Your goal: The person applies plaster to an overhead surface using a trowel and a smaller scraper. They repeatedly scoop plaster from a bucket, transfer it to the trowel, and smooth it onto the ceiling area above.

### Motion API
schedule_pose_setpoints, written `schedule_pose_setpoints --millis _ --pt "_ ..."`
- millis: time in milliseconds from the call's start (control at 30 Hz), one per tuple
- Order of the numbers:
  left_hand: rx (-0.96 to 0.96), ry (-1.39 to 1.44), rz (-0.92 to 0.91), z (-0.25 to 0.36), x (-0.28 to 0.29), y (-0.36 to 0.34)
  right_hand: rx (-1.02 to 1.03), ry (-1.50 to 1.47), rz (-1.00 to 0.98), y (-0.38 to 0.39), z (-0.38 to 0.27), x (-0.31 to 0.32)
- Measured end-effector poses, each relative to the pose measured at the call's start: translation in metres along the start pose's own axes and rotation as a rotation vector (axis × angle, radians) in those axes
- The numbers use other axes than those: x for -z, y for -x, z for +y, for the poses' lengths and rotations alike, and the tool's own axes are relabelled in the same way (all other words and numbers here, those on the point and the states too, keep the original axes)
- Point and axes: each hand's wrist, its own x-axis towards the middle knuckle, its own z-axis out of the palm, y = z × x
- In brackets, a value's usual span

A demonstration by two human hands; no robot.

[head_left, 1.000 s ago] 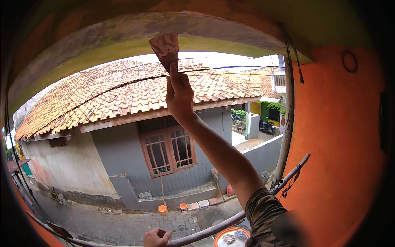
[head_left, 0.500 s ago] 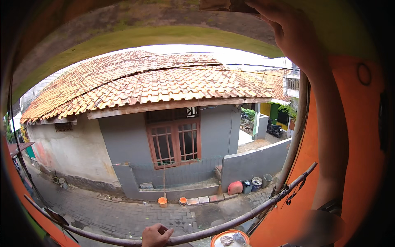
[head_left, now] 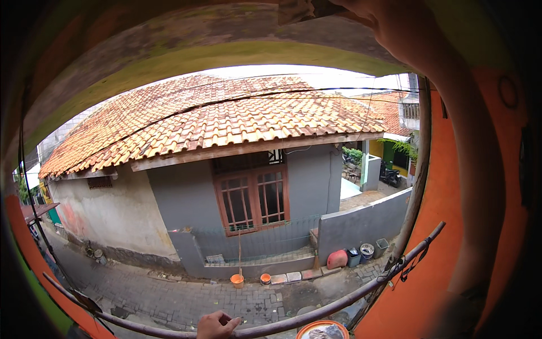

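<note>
Overhead, my right hand (head_left: pixel 375 20) is raised to the stained underside of a beam (head_left: pixel 226 35). Its fingers close on a flat brown piece (head_left: pixel 305 10) pressed up by the beam; the top edge of the picture cuts the piece off, and its kind is unclear. Low in the view, my left hand (head_left: pixel 217 325) has curled fingers and lies over a long bamboo pole (head_left: pixel 293 323). Whether it grips the pole or something small is hidden. Right of it stands an orange-rimmed bucket (head_left: pixel 323 322) with whitish and grey stuff at its top.
An orange wall (head_left: pixel 440 226) rises at my right. Below the pole runs a paved lane (head_left: pixel 248 302) with orange pails (head_left: pixel 237 281). Across it is a grey house with a tiled roof (head_left: pixel 226 118). Cables hang at the left and cross the front.
The view has shifted, so the house and lane sit slightly farther right and lower. My right hand stays up at the beam with the brown piece; my left hand remains at the pole.
</note>
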Motion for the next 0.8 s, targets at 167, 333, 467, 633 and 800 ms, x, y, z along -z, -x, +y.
schedule_pose_setpoints --millis 167,333,467,633,800 --pt "-0.048 -0.009 0.028 -0.004 -0.003 -0.001 -0.121 0.002 -0.110 0.015 0.009 0.009" --pt "-0.006 -0.029 -0.007 -0.006 -0.007 -0.004 -0.225 -0.231 -0.200 0.027 0.009 0.018" --pt "-0.004 -0.025 0.005 -0.008 -0.008 -0.003 -0.355 -0.450 -0.264 0.025 -0.008 0.027" --pt "-0.035 -0.018 0.009 -0.007 -0.007 -0.001 -0.054 -0.264 0.225 0.022 -0.021 -0.013" --pt "-0.043 -0.029 0.020 -0.006 -0.006 0.000 -0.129 -0.252 -0.043 -0.004 -0.030 0.018"
